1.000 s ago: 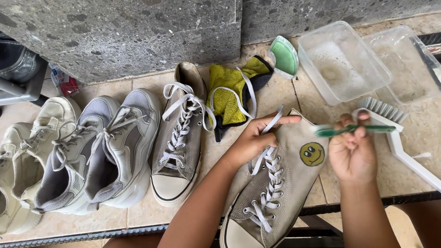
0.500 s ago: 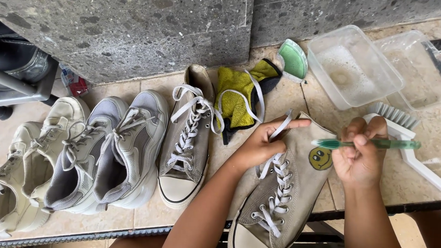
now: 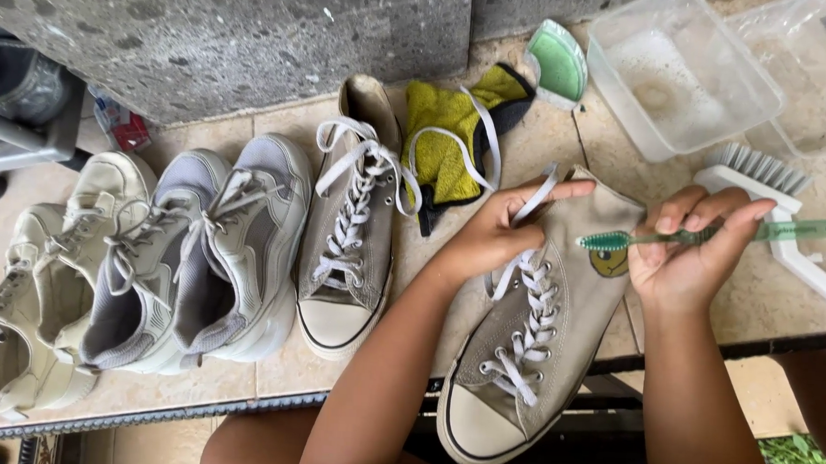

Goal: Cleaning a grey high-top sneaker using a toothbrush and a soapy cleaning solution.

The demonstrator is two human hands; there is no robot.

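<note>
The left hand (image 3: 497, 231) grips the grey high-top shoe (image 3: 529, 330) at its collar; the right hand (image 3: 686, 253) pinches a green toothbrush (image 3: 710, 236) beside the shoe's ankle. Brushing seems just beginning; five other shoes (image 3: 180, 259) wait.

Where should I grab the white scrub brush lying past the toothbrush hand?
Probably the long white handle of the scrub brush, from the right and above: it lies flat on the tile with bare space alongside, while the right hand covers the bristle head's near edge.
</note>
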